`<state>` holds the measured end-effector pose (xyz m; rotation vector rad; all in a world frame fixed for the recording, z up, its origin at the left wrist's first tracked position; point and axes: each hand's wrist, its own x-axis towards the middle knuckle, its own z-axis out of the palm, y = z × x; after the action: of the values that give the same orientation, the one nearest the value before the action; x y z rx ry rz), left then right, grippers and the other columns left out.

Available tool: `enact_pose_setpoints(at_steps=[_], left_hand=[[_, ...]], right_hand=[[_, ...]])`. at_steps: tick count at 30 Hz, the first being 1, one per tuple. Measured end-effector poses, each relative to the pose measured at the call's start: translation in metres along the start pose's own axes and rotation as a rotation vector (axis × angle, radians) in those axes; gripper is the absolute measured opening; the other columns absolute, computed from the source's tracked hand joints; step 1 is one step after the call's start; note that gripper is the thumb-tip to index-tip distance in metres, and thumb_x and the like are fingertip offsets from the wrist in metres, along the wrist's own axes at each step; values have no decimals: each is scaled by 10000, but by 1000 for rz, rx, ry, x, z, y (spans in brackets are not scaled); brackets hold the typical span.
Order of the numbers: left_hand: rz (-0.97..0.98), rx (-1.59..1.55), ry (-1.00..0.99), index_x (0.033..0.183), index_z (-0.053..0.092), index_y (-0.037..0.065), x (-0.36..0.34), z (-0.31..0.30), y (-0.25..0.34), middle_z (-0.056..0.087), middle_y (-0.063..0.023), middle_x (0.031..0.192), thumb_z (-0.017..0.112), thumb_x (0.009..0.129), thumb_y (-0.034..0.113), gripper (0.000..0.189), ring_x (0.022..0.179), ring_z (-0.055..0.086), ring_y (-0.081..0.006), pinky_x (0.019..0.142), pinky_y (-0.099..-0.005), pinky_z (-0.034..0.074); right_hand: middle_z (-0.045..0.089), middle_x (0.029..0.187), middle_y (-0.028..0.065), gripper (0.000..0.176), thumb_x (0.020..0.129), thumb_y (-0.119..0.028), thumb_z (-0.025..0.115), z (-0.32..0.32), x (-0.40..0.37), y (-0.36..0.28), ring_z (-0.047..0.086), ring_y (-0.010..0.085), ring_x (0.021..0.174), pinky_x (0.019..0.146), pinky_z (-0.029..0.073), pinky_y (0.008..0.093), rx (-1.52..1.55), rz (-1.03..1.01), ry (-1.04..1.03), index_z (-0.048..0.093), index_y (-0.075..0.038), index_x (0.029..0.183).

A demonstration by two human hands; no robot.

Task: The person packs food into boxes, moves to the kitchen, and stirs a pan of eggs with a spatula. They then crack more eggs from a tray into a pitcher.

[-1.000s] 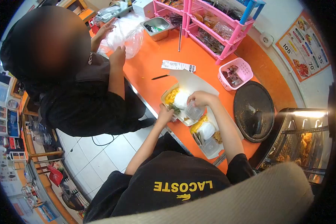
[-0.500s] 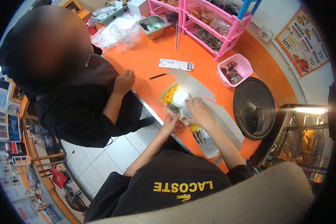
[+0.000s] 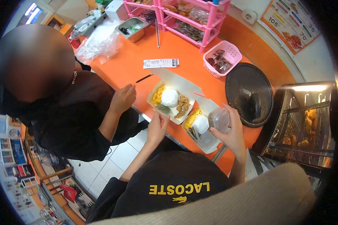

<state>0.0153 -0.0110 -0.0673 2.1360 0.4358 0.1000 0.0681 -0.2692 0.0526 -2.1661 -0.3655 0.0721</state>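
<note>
A white takeaway box (image 3: 194, 95) stands open on the counter, with rice (image 3: 169, 98), yellow food, a dark green portion and browned chopped food in it. My left hand (image 3: 157, 128) is at its near edge, fingers loosely bent and slightly apart, fingertips right at the rim. Right of that stands a second takeaway box (image 3: 211, 147), holding yellow food (image 3: 192, 117), rice and a clear plastic tub (image 3: 207, 138). Above its right side, my right hand (image 3: 233, 132) grips another clear plastic tub (image 3: 219, 119) between thumb and fingers.
A co-worker in black stands at the left, a hand (image 3: 123, 98) near the counter edge. Around the boxes are a receipt (image 3: 161, 63), a pen (image 3: 144, 78), a pink basket (image 3: 233, 54) of packets and a round black lid (image 3: 248, 93). A lit food warmer (image 3: 294, 123) stands at right.
My right hand has moved from over the first box to the second, carrying the clear tub. The browned food is now uncovered. My left hand has shifted slightly left; the view has turned.
</note>
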Motion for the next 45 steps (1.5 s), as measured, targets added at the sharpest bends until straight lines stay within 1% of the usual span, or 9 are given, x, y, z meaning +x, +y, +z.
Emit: enact_pose_setpoints(at_steps=[3, 10, 13, 16, 20, 26, 33, 36, 45], left_hand=[[253, 233, 51, 805, 465, 27, 9, -7, 26, 574, -142, 721, 589, 884, 270, 284, 620, 569, -304, 563, -384, 442], [265, 302, -210, 670, 547, 3, 7, -13, 60, 538, -139, 578, 598, 863, 227, 300, 555, 546, -285, 527, -381, 415], [271, 112, -582, 746, 568, -4, -10, -8, 53, 553, -110, 594, 582, 883, 225, 266, 518, 515, -216, 516, -332, 401], [125, 145, -793, 773, 587, -1, -31, -14, 79, 570, -119, 621, 557, 906, 245, 281, 545, 535, -231, 548, -336, 418], [185, 73, -927, 836, 600, -4, -42, -16, 85, 594, -149, 676, 532, 928, 254, 282, 629, 582, -272, 615, -368, 447], [237, 147, -1019, 830, 588, 16, -44, -17, 79, 590, -160, 691, 489, 945, 306, 327, 678, 593, -327, 641, -400, 452], [202, 174, -988, 812, 579, 29, -48, -23, 74, 591, -156, 705, 472, 944, 304, 323, 699, 590, -340, 654, -412, 451], [187, 194, -963, 837, 588, 33, -48, -24, 65, 609, -168, 742, 478, 935, 321, 324, 736, 600, -355, 673, -431, 456], [122, 268, -864, 898, 612, 45, -44, -28, 35, 654, -153, 840, 500, 915, 366, 340, 821, 624, -342, 724, -438, 474]], right_hand=[[499, 1150, 159, 720, 638, -167, 768, -5, -12, 3, 522, 313, 1085, 915, 425, 396, -28, 8, 12, 457, -38, 1274], [496, 1160, 159, 736, 644, -178, 766, -15, -20, -6, 533, 311, 1082, 900, 438, 399, -25, -35, 42, 447, -49, 1294], [492, 1170, 163, 735, 642, -160, 766, -19, -20, -6, 529, 316, 1086, 905, 436, 402, -18, -40, 58, 446, -49, 1295], [485, 1181, 169, 734, 640, -150, 764, -23, -20, -6, 519, 324, 1098, 912, 433, 404, -27, -54, 72, 446, -48, 1293], [476, 1188, 173, 733, 637, -145, 760, -24, -17, -6, 504, 332, 1113, 920, 426, 404, -33, -83, 93, 446, -47, 1292], [474, 1190, 167, 727, 636, -136, 755, -22, -11, -14, 500, 330, 1116, 926, 422, 405, -48, -107, 64, 449, -48, 1290], [486, 1239, 174, 762, 605, -108, 775, -12, -8, -23, 484, 326, 1161, 977, 386, 403, -43, -106, 27, 452, -34, 1291], [486, 1188, 142, 737, 628, -127, 761, -8, -6, -28, 513, 308, 1112, 918, 434, 389, -107, -154, 30, 454, -74, 1296], [478, 1212, 148, 746, 626, -106, 757, -1, -1, -37, 497, 302, 1139, 946, 419, 386, -81, -171, -10, 450, -68, 1305]])
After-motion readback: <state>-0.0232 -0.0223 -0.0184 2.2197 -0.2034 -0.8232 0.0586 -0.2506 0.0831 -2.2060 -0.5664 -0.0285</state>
